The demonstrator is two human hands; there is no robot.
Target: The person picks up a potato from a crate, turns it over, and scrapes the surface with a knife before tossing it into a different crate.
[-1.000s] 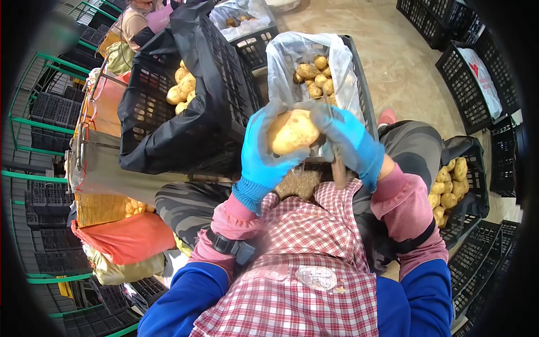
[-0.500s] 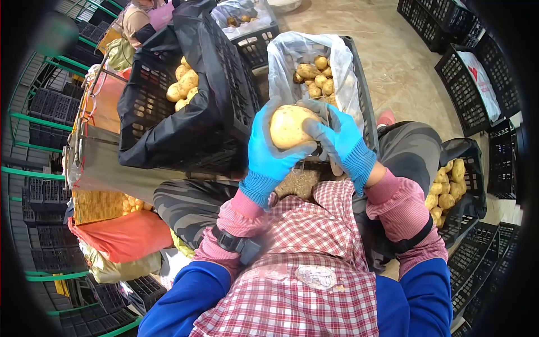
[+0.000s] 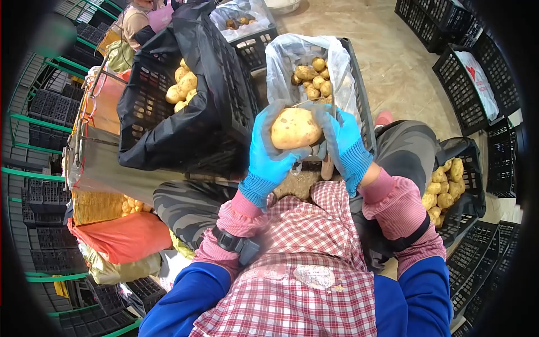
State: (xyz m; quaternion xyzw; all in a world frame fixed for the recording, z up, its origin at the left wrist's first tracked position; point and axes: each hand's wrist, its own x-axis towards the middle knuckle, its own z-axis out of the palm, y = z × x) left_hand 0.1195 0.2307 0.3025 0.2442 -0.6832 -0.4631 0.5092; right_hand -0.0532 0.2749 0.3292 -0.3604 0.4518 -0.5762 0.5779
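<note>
From my end, I see the left hand (image 3: 266, 137) curved partly closed around a large potato (image 3: 295, 129), seemingly cradling it so its broad face stays exposed to view. The right hand (image 3: 343, 135) is at its other side, fingers curled around what looks like a slim tool (image 3: 333, 92). Both wrists angle inward above the apron (image 3: 292, 236), putting the potato just on the near side of the white-lined crate (image 3: 359, 84).

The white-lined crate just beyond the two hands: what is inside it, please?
Inside the crate are several yellow-brown potatoes. Its near end is hidden behind the left hand, right hand and held potato; what lies under the top potatoes is also covered.
</note>
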